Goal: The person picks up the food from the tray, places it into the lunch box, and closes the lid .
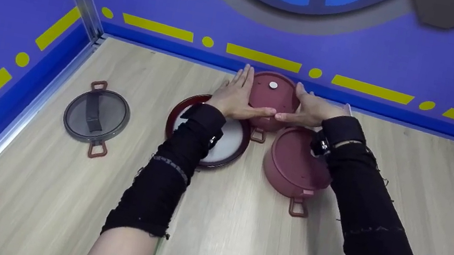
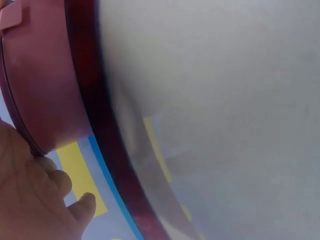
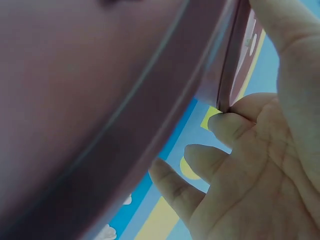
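A round dusty-red container [image 1: 273, 94] with a white dot on its top stands at the back of the wooden table [image 1: 59, 192], close to the blue wall. My left hand [image 1: 237, 98] cups its left side and my right hand [image 1: 310, 109] cups its right side. Both thumbs lie across its front edge, tips almost meeting. In the left wrist view, my left hand's [image 2: 35, 200] fingers curl at the container's [image 2: 42, 80] rim. In the right wrist view, my right hand [image 3: 260, 150] has a fingertip against the container's [image 3: 100, 90] edge.
A second dusty-red container [image 1: 295, 162] with a loop handle sits under my right forearm. Beneath my left forearm lies a dark-red-rimmed dish [image 1: 230, 146] with a white inside. A grey lid [image 1: 96, 117] with a strap lies at the left. Blue walls close the back and sides.
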The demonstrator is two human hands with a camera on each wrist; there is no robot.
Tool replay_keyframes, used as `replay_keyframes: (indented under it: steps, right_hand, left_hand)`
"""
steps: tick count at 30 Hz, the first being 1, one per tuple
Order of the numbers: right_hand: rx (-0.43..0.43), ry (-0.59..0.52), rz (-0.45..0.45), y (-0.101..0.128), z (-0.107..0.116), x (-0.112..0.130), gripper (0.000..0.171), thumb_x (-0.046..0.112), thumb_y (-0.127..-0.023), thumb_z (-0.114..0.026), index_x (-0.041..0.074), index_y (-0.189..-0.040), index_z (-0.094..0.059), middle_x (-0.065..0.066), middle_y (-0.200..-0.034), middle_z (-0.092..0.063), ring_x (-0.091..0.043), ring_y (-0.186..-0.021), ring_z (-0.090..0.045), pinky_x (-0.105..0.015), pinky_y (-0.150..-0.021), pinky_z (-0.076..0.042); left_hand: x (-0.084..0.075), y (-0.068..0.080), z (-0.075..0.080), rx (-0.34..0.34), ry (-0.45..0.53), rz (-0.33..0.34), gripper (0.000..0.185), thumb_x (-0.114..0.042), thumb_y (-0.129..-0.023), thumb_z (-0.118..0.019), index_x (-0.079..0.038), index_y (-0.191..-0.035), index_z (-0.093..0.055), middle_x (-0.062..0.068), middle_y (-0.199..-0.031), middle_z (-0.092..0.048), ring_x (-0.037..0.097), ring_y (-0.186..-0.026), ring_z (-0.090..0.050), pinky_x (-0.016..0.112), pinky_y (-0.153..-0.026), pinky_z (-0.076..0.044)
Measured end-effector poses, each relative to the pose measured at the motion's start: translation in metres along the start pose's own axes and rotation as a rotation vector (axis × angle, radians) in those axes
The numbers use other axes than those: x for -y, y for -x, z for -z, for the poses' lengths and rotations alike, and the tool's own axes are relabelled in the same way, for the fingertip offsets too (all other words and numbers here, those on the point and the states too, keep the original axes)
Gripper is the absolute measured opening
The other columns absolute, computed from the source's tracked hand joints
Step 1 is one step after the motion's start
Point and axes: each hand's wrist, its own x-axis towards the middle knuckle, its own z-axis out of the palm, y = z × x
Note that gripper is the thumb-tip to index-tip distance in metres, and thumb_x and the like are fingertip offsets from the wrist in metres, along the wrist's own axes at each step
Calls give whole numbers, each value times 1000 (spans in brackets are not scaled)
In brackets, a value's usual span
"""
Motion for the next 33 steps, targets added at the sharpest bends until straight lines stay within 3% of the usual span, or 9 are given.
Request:
replay_keyframes:
  steps: [3,8,10,16,20,22,26,29,33]
  right_hand:
    - [-10,6,-1,2,-2,-1,127,75,-91,-60,2,-166,12,-33,-168,-17,-46,-160,-8,-66,-127,-7]
    - [-37,-27,33,3,-6,-2,124,69,-94,-63,-5,-164,9,-30,-128,-67,-40,-129,-60,-51,-117,-40]
    - [-58,-29,37,4,-7,-4,123,67,-93,-66,-7,-164,3,-29,-120,-70,-39,-123,-63,-51,-113,-44]
    - [-96,-107,124,5,-9,-8,94,51,-93,-76,0,-161,-34,-29,-153,-52,-44,-147,-44,-57,-121,-35]
    - [-100,-81,138,9,-7,-10,86,50,-96,-73,7,-162,-37,-25,-146,-60,-42,-140,-53,-58,-117,-39]
    - [-96,-34,112,13,-6,-12,88,54,-97,-69,7,-163,-35,-21,-125,-70,-37,-122,-63,-54,-108,-45]
    - [-89,16,43,30,-5,-14,93,63,-99,-61,2,-163,-32,-22,-123,-70,-38,-124,-62,-69,-120,-22]
    - [-125,-23,72,50,-7,-19,90,60,-100,-60,-3,-159,-37,-28,-144,-60,-45,-141,-52,-76,-122,-1]
    - [-205,-93,122,81,-15,-32,86,56,-102,-61,0,-162,-34,-30,-144,-60,-46,-125,-64,-61,-113,-43]
  left_hand:
    - [0,1,0,9,7,0,137,-92,-80,-53,-9,-167,12,9,-176,14,24,-164,6,51,-133,-7]
    - [4,3,4,35,45,-15,140,-88,-78,-62,-3,-167,5,16,-176,3,26,-164,-1,47,-133,-13]
    - [7,4,5,44,97,-18,141,-84,-77,-68,-1,-167,3,18,-176,-1,27,-164,-5,46,-132,-16]
    - [16,6,5,19,277,-61,130,-65,-71,-89,-8,-166,-21,16,-167,-36,29,-153,-39,44,-125,-34]
    - [18,9,6,18,284,-59,120,-58,-73,-91,-6,-162,-30,16,-159,-48,29,-147,-48,42,-123,-38]
    - [17,12,6,21,268,-50,114,-57,-76,-90,-4,-159,-34,17,-156,-52,29,-145,-50,42,-122,-39]
    - [13,22,10,6,234,-41,100,-52,-82,-87,0,-154,-40,19,-150,-57,31,-141,-54,42,-119,-42]
    - [9,33,12,-40,220,-50,90,-47,-87,-84,0,-152,-43,18,-147,-59,30,-139,-56,41,-117,-44]
    - [2,51,10,-118,201,-89,82,-42,-93,-79,0,-154,-44,18,-146,-60,29,-138,-56,41,-116,-46]
